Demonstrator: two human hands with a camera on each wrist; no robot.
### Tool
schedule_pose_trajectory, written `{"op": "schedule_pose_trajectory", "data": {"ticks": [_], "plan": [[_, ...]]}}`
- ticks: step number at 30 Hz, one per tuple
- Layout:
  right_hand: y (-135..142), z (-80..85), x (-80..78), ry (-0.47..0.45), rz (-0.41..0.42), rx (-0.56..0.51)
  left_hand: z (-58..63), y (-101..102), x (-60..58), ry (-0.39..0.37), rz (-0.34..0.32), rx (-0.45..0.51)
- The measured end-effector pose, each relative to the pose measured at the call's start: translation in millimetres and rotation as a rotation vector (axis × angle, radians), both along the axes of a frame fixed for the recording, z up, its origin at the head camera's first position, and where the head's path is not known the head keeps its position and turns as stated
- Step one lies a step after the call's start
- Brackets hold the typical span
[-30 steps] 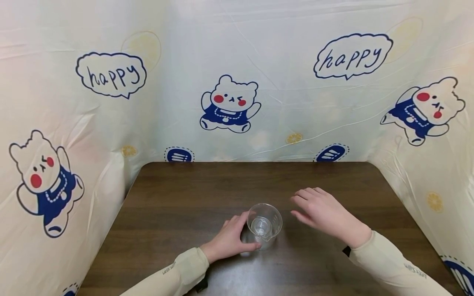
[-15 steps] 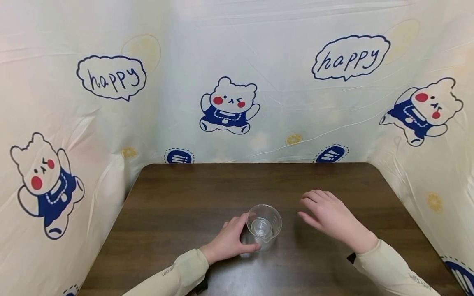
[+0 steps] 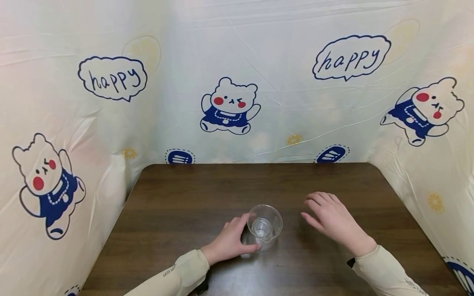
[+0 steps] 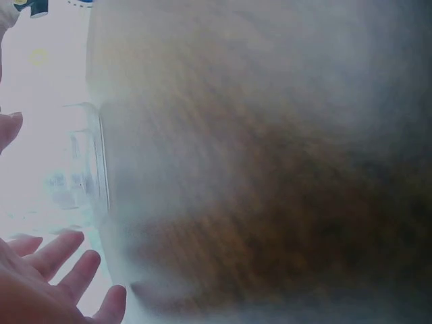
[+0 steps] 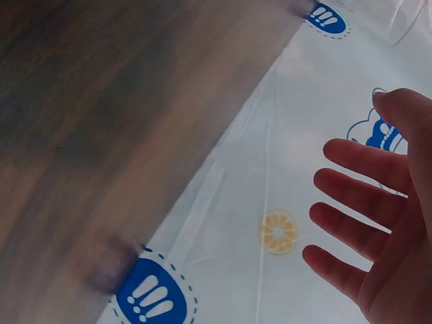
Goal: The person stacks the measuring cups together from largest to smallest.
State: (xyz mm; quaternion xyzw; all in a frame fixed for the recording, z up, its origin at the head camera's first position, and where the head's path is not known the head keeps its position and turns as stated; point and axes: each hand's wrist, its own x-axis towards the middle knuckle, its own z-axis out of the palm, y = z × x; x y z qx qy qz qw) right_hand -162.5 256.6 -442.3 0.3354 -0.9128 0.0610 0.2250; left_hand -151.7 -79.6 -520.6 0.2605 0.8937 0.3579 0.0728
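Note:
In the head view a clear glass beaker (image 3: 267, 237) with a pouring spout stands upright on the brown table, its spout toward the person. My left hand (image 3: 227, 242) is at its left side, thumb in front and fingers toward the back. The left wrist view shows the fingers (image 4: 79, 271) spread and fairly straight beside the beaker (image 4: 84, 158); firm contact cannot be made out. My right hand (image 3: 335, 220) hovers to the right of the beaker, apart from it. Its fingers (image 5: 354, 212) are extended with nothing between them.
The brown wood-grain table (image 3: 177, 193) has rounded far corners. Pale printed cloth (image 3: 281, 102) with bears and "happy" bubbles hangs behind it and on both sides. Light sleeves (image 3: 192, 267) cover the forearms.
My right hand has moved a little to the right and toward the person, away from the beaker. The left hand and the beaker stay in place.

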Motion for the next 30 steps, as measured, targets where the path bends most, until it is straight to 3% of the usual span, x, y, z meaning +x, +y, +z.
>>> {"op": "schedule_pose_trajectory", "data": {"ticks": [11, 30], "plan": [[3.6, -21.6, -1.1, 0.003, -0.049, -0.075, 0.6, 0.1, 2.3, -0.005, -0.003, 0.007], [5.5, -46.9, 1.7, -0.060, -0.167, -0.032, -0.5, 1.9, 2.0, 0.001, 0.007, -0.008]]}}
